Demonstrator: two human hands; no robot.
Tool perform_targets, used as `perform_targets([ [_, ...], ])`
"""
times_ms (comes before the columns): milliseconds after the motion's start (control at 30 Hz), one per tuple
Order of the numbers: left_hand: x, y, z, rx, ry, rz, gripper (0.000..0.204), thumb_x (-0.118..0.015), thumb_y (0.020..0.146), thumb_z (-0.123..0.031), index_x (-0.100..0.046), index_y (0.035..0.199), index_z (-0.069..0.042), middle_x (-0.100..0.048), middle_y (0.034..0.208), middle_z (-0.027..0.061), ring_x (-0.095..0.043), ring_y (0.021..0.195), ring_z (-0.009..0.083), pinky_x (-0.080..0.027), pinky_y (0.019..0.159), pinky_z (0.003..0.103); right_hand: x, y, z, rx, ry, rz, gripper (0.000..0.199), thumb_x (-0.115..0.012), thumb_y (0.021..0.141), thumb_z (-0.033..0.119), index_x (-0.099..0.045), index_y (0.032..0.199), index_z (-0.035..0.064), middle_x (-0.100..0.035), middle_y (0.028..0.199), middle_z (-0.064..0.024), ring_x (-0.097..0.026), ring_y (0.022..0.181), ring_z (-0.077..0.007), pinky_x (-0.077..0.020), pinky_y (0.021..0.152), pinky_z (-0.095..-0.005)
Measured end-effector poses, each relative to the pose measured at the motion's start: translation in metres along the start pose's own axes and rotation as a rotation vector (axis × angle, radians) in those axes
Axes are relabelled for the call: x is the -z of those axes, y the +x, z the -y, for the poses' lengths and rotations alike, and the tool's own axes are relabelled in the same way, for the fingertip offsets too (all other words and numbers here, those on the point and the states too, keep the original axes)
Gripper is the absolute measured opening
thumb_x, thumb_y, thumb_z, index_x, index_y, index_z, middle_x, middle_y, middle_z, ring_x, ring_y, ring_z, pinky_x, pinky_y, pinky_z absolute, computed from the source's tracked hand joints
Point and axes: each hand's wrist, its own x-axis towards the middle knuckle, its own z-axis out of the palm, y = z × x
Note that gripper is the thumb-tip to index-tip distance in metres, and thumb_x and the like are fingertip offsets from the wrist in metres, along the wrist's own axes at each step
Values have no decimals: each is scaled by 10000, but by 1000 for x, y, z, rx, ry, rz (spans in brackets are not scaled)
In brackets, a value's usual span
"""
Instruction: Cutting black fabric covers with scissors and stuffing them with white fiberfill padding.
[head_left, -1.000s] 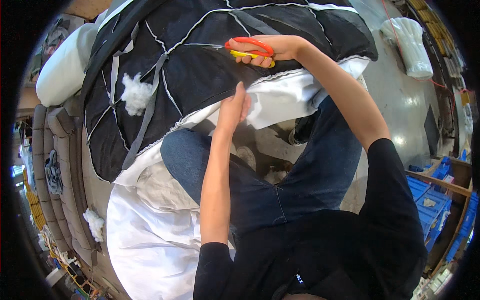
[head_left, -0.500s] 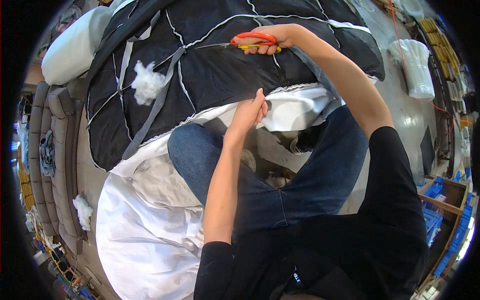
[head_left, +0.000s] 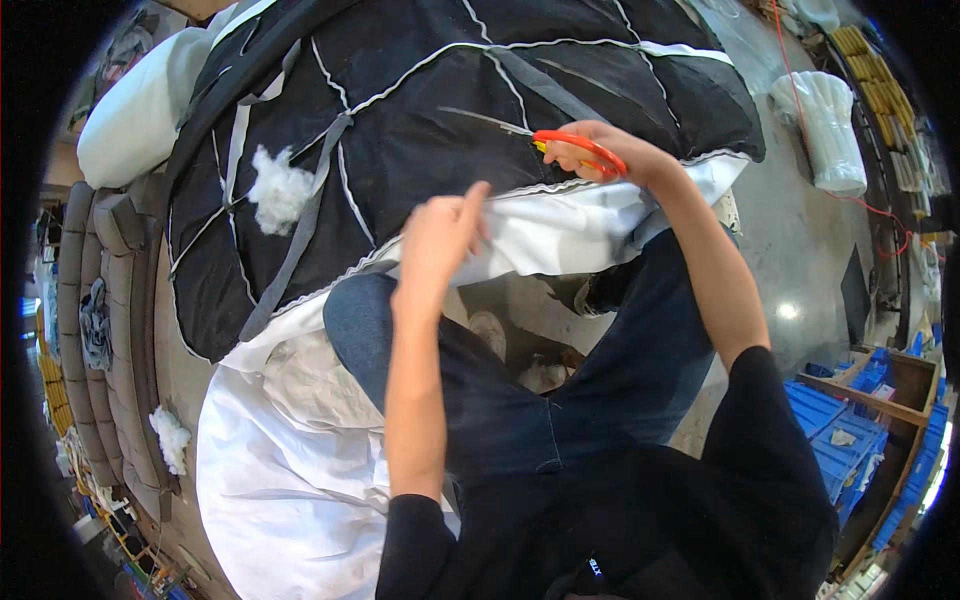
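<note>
Scissors (head_left: 555,136) have moved back and rightward, together with the right hand (head_left: 630,153).
This hand is curled around their red and yellow handles; thin metal blades point left, above black fabric (head_left: 410,145) with white seams. Left hand (head_left: 436,240), blurred, is at the fabric's edge, thumb raised; I cannot tell if it pinches the cloth.
</note>
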Motion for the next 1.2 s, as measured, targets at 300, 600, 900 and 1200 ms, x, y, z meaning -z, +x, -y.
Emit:
perform_targets([
  [300,34,92,40,-490,815,-201,308,-605,842,-121,-620,1149,-95,-589,1238,103,-531,1189,293,-416,1008,419,-34,26,-21,192,195,-63,742,-699,838,493,-423,1229,-74,-619,1112,-156,-634,1032,-196,-556,880,-333],
  [600,32,94,45,-469,845,-109,619,-510,720,73,-499,1318,-83,-510,1353,115,-515,1152,357,-433,999,415,-26,49,-25,196,287,23,853,-574,852,637,-365,1312,-51,-536,1283,-254,-573,1174,-313,-503,975,-399],
  [900,24,96,32,-242,1094,-268,572,-500,802,-9,-477,1359,-137,-557,1246,113,-582,1004,329,-536,821,411,-25,44,-29,198,225,-73,887,-590,821,676,-367,1336,-12,-570,1246,-223,-610,1106,-289,-514,957,-372],
  [1200,36,39,4,-339,867,-229,205,-581,862,-107,-652,1054,-120,-553,1104,99,-544,1050,318,-501,831,420,-5,20,9,109,-32,51,629,-579,898,550,-560,1147,-27,-618,1034,-135,-591,727,-113,-507,592,-209],
])
